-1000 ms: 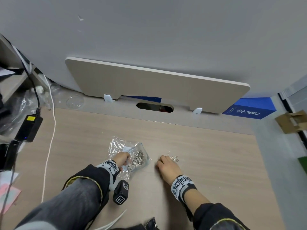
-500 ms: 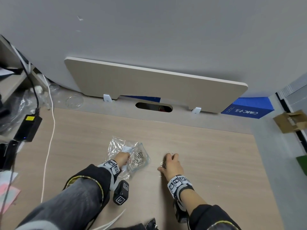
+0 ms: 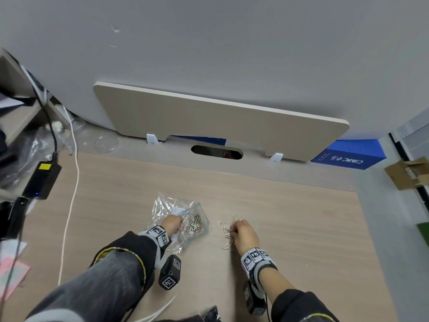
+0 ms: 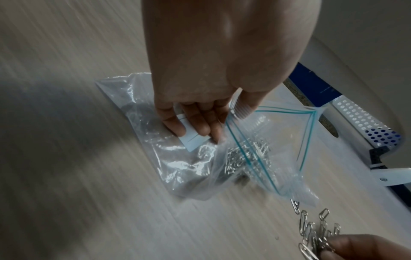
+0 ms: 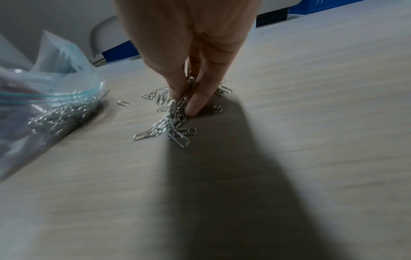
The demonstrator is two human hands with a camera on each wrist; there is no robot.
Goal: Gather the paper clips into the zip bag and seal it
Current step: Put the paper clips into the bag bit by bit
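A clear zip bag with a teal zip line lies on the wooden desk, its mouth standing open toward the right, with a heap of silver paper clips inside. My left hand pinches the bag's upper lip between thumb and fingers and lifts it. Loose paper clips lie on the desk right of the bag. My right hand pinches a bunch of them between thumb and fingertips, down on the desk.
A second crumpled clear bag lies under and behind the zip bag. A black power brick and a white cable are at the left. A beige board leans on the wall; a blue box is at the back right.
My right hand drew back toward me and to the right, sweeping the loose clips together and closing its fingers on a bunch. The left hand kept its hold on the bag.
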